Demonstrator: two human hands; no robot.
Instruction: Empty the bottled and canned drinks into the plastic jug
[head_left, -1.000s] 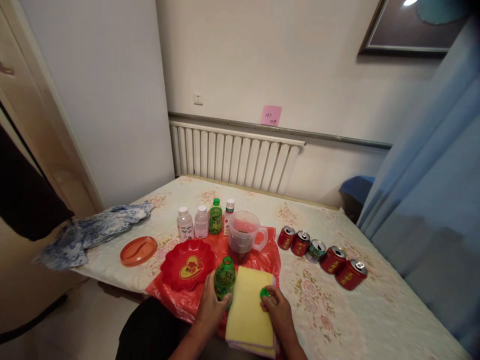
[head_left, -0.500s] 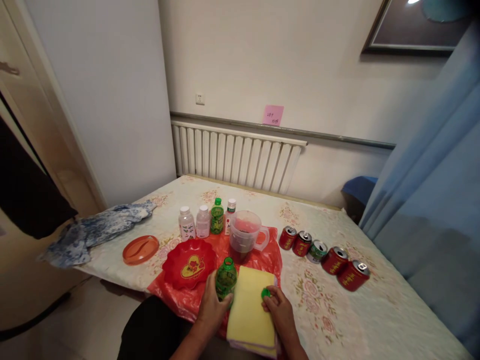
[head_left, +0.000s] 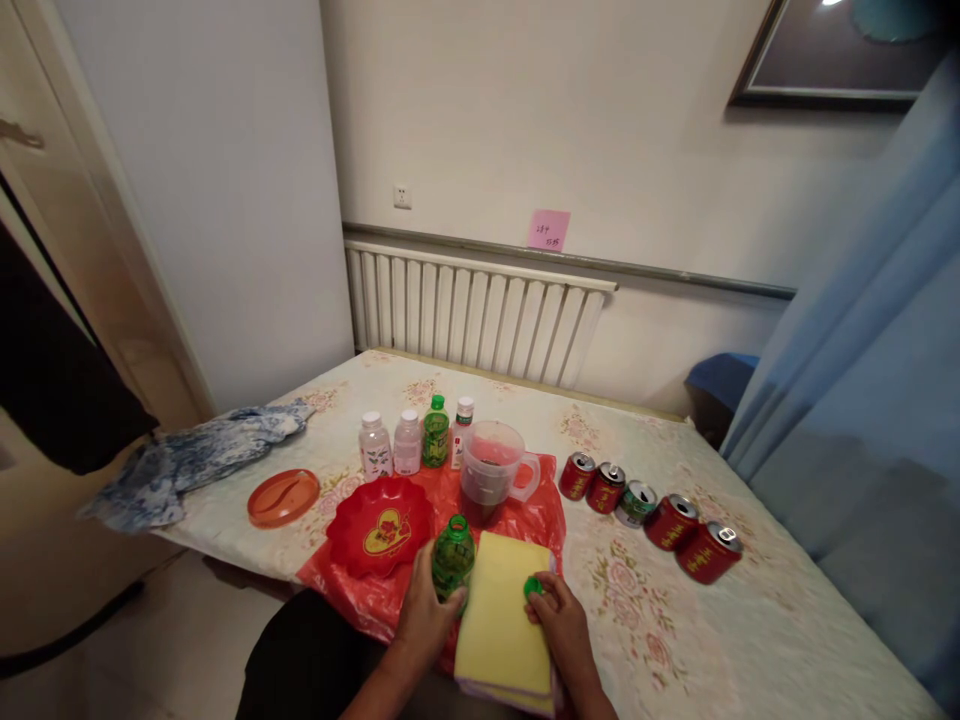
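Observation:
My left hand (head_left: 427,612) is wrapped round an uncapped green plastic bottle (head_left: 453,562), which stands upright with its mouth facing up. Between the thumb and fingers of my right hand (head_left: 561,620) is a small green bottle cap (head_left: 532,587). That hand is over the right edge of a folded yellow cloth (head_left: 504,620). Just behind the bottle stands a clear measuring jug (head_left: 487,490) with dark contents. Left of the bottle lies a red scalloped plate (head_left: 351,530) with a yellow heart. A red plastic sheet (head_left: 352,605) is spread under these things.
Behind the plate stand two white-capped bottles (head_left: 376,447), a capped green bottle (head_left: 436,435) and a slim white-capped bottle (head_left: 463,415). Several opened drink cans (head_left: 673,522) line the right side. An orange lid (head_left: 283,498) and a blue-white cloth (head_left: 210,460) lie at left.
The view has shifted very slightly. Both hands keep their hold on the green bottle and the cap, with no other visible difference.

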